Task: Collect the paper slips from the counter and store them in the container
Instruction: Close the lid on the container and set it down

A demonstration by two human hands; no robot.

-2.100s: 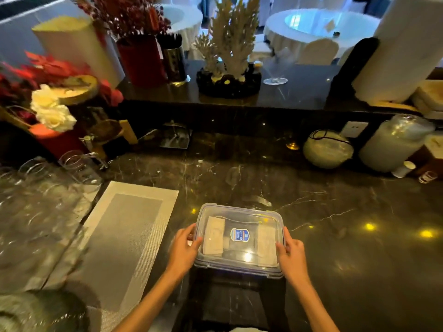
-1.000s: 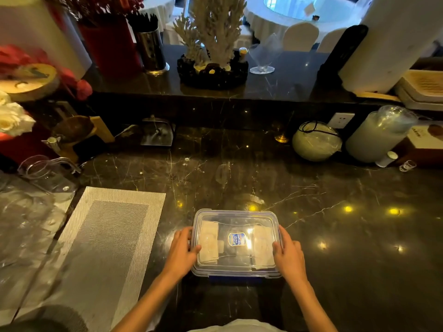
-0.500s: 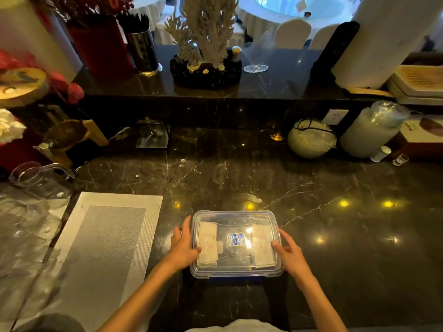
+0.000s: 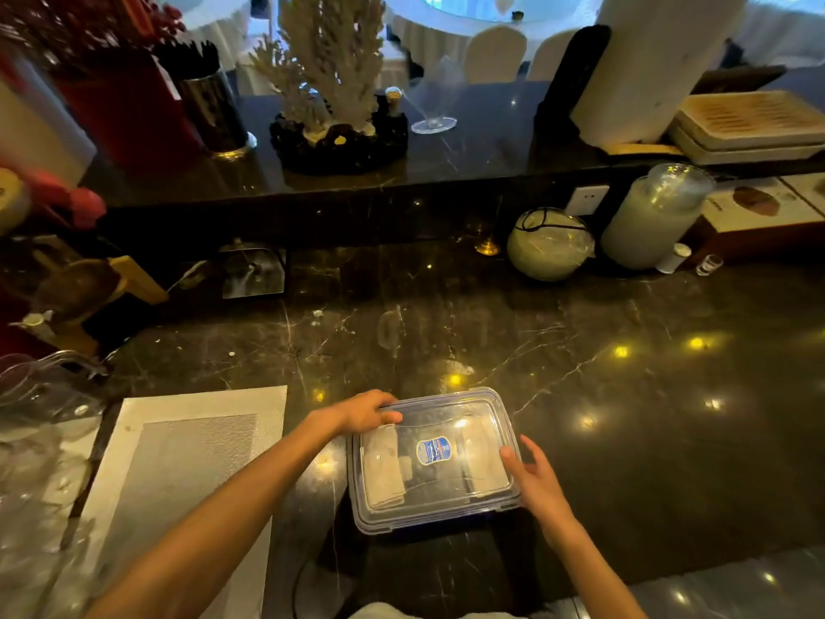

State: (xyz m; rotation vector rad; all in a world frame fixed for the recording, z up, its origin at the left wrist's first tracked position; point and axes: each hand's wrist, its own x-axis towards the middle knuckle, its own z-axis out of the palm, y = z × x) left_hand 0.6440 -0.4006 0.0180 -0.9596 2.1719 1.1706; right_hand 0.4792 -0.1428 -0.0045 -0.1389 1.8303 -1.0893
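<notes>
I am gripping the far-left corner of the clear lidded container (image 4: 435,460) with my left hand (image 4: 364,411), fingers curled on the lid. My right hand (image 4: 533,482), fingers spread, is touching its right edge. Paper slips (image 4: 384,471) are lying inside, on the dark marble counter (image 4: 625,417).

One marking noted: a blue oval label (image 4: 434,450) on the clear lid of the container (image 4: 435,520). Its print is too small and blurred to read (no word or number made out). The box (image 4: 759,207) at far right carries a picture; no lettering legible there.
</notes>
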